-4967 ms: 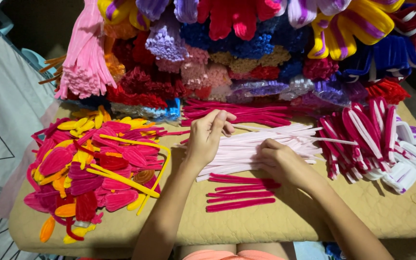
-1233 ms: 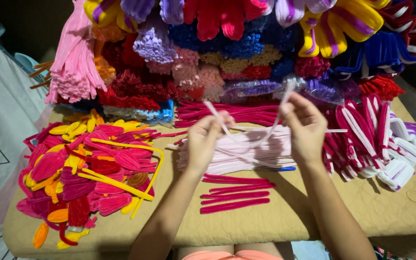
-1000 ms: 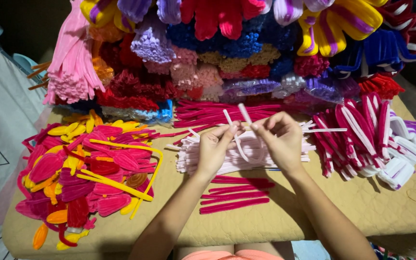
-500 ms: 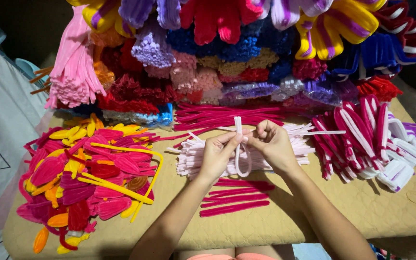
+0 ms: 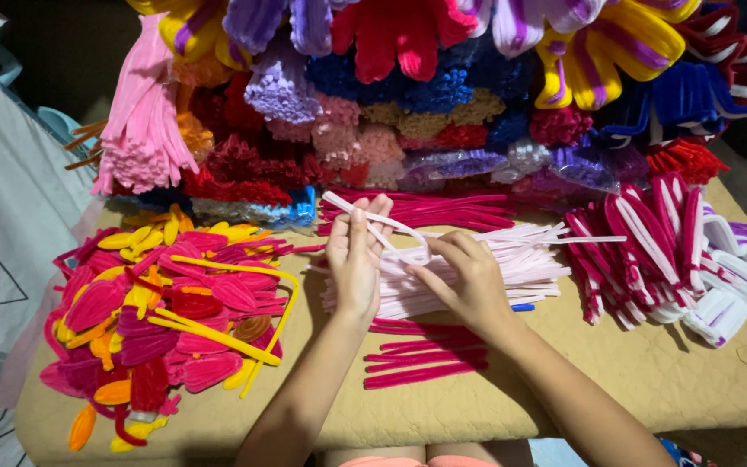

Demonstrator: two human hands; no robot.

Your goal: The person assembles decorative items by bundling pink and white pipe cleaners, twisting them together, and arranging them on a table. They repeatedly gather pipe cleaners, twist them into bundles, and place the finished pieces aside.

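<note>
Pale pink pipe cleaner [image 5: 391,229], bent into a loop, sits between our two hands above the tabletop [image 5: 667,372]. Our left hand [image 5: 354,259] holds the upper strand, its grip closed on the pipe cleaner with thumb against forefinger. Our right hand [image 5: 469,277] pinches the lower end of the loop, its grip likewise closed on the same piece. Directly under both hands lies the pale pink bundle [image 5: 512,264] of straight pipe cleaners. Nearer to us than the grip, several magenta pipe cleaners [image 5: 417,359] lie flat on the tabletop. Left of our left hand spreads a heap of petal shapes [image 5: 166,311] in magenta, red and yellow. Right of our right hand lie red-and-white folded loops [image 5: 650,251]. Beyond the grip, finished flowers [image 5: 408,78] in many colours stand stacked.
</note>
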